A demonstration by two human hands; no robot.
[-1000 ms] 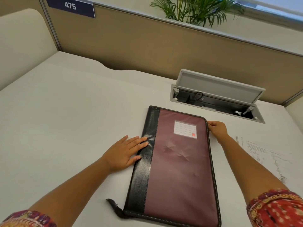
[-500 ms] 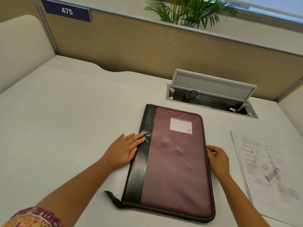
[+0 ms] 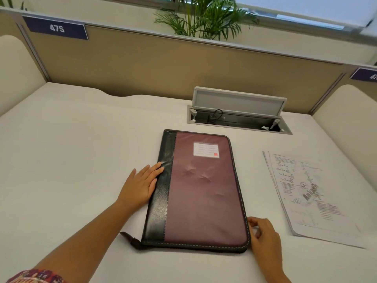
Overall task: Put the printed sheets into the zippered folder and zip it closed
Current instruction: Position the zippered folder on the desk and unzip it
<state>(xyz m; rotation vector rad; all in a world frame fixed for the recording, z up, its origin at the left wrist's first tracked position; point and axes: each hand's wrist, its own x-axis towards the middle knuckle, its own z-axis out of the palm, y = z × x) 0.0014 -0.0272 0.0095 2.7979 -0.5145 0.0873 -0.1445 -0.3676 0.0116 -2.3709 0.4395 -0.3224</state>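
At the upper left of the frame a dark blue sign (image 3: 55, 28) on the beige partition (image 3: 163, 64) reads "475"; the printed sheets' (image 3: 310, 193) text is too blurred to read.

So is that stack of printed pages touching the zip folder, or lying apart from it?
Apart. The head view shows a wide strip of bare desk between the printed sheets and the zippered folder, along the folder's whole right edge.

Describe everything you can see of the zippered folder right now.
The zippered folder lies flat and closed on the white desk: a maroon fabric cover, a black leather-like spine strip at its left, a lined label near the top, and a zipper round the edge. The left hand rests flat on the spine; the right hand pinches at the near right corner.
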